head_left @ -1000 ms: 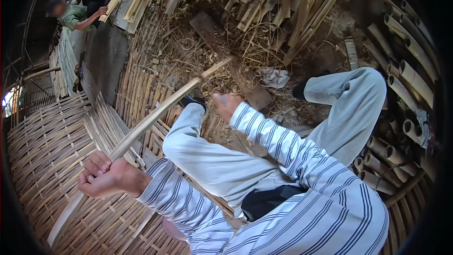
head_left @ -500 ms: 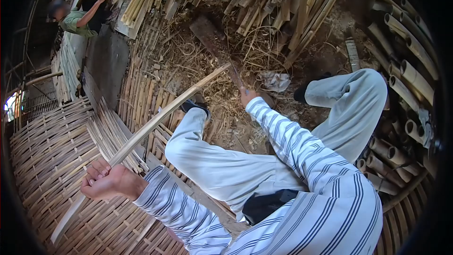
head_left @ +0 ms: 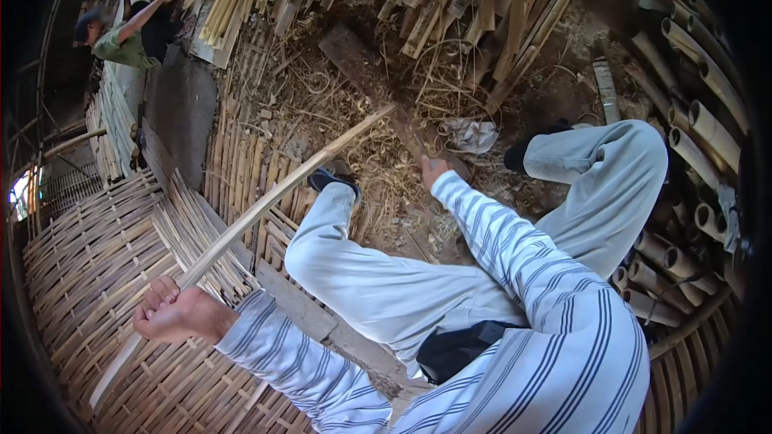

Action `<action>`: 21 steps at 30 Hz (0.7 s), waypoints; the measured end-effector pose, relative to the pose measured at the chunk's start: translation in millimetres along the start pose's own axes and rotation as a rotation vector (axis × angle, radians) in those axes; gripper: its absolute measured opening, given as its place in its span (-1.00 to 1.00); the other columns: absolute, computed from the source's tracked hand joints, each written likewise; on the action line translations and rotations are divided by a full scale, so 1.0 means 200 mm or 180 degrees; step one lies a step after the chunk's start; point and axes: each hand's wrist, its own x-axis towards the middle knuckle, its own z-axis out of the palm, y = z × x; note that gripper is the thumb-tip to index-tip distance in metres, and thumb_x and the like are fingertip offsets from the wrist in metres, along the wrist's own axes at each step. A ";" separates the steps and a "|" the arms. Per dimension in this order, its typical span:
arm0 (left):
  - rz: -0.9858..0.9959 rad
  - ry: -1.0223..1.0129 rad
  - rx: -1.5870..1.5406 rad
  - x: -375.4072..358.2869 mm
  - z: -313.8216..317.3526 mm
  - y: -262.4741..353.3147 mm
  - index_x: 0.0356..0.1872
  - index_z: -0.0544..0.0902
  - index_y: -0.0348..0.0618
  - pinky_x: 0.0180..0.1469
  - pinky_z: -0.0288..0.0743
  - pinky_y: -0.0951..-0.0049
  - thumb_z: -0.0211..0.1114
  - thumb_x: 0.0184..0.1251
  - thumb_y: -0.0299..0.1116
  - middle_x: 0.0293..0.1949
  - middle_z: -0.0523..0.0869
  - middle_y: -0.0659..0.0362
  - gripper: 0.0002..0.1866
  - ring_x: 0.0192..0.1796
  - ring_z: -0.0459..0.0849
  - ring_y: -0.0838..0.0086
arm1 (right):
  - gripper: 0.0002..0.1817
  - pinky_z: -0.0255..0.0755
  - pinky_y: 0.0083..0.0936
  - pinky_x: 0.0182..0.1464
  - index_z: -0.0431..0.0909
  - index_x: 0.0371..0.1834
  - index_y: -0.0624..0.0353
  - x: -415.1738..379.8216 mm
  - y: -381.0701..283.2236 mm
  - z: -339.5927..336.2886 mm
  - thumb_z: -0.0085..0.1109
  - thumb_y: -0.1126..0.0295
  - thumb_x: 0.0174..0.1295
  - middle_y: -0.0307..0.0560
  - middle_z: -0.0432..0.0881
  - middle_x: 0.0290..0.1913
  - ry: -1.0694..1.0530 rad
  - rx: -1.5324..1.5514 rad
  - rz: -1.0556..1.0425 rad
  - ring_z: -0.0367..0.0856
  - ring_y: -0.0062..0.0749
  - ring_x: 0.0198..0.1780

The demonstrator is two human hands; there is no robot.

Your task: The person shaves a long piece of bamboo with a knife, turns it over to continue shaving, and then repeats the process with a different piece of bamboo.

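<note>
My left hand is closed around a long, pale bamboo strip, with a short end of it sticking out below the fist. The strip runs diagonally up to the right, its far tip near a dark brown plank on the ground. In my right hand, the fingers wrap the handle of a knife. Its narrow, dark blade points up and left, close by the strip's tip. Where blade and plank meet is hard to make out. Curled shavings lie around and beneath them.
Split bamboo is piled along the top, and bamboo tubes are stacked at right. Woven bamboo matting spreads at lower left, beside thin strips. A person in a green shirt is at upper left. Crumpled plastic lies near my foot.
My right hand has drawn the knife slightly back and to the right, away from the strip's tip. My left hand, still on the strip, has shifted a little left.
</note>
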 end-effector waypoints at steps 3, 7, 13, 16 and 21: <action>-0.0017 -0.0246 -0.0138 -0.01 0.02 -0.03 -0.63 -0.06 0.08 -0.56 -0.17 0.44 -0.17 0.04 -0.42 -0.68 -0.03 0.30 -0.75 -0.64 -0.09 0.55 | -0.31 0.40 -0.08 0.06 0.61 -0.21 0.32 -0.02 0.05 0.05 -0.26 -0.17 0.32 0.31 0.62 -0.21 0.0219 -0.0154 -0.0176 0.54 0.28 -0.05; -0.0021 -0.0745 -0.0361 0.05 -0.03 -0.02 -0.72 -0.05 0.13 -0.59 -0.17 0.47 -0.13 0.03 -0.39 -0.74 -0.04 0.34 -0.70 -0.69 -0.10 0.57 | -0.34 0.45 -0.07 0.01 0.60 -0.24 0.33 -0.13 -0.22 0.02 -0.17 -0.16 0.29 0.37 0.62 -0.27 -0.0329 -0.0303 -0.0571 0.58 0.25 -0.07; -0.0464 -0.2074 -0.1485 0.10 -0.18 -0.03 -0.76 0.09 0.11 -0.73 -0.13 0.61 0.01 0.13 -0.30 -0.83 0.07 0.37 -0.65 -0.80 -0.03 0.67 | -0.40 0.50 -0.05 -0.11 0.41 0.00 0.34 -0.48 -0.63 -0.26 -0.06 -0.08 0.29 0.44 0.60 -0.27 -0.0887 -0.0680 -0.1237 0.62 0.26 -0.19; -0.0572 -0.3341 -0.2241 0.12 -0.24 -0.03 -0.76 0.14 0.11 -0.73 -0.03 0.65 0.07 0.12 -0.33 -0.85 0.13 0.37 -0.65 -0.81 0.03 0.69 | -0.48 0.48 -0.10 -0.31 0.32 0.02 0.29 -0.65 -0.65 -0.33 0.03 0.01 0.30 0.27 0.59 -0.41 -0.0832 -0.0477 -0.2079 0.61 0.14 -0.40; -0.0483 -0.4041 -0.2861 0.07 -0.26 0.01 -0.60 0.30 -0.03 -0.71 0.09 0.63 0.14 0.26 -0.20 -0.81 0.26 0.30 -0.69 -0.79 0.16 0.65 | -0.46 0.49 -0.10 -0.28 0.25 0.09 0.25 -0.78 -0.53 -0.48 0.03 0.00 0.32 0.23 0.59 -0.45 -0.0926 -0.0470 -0.1932 0.62 0.13 -0.39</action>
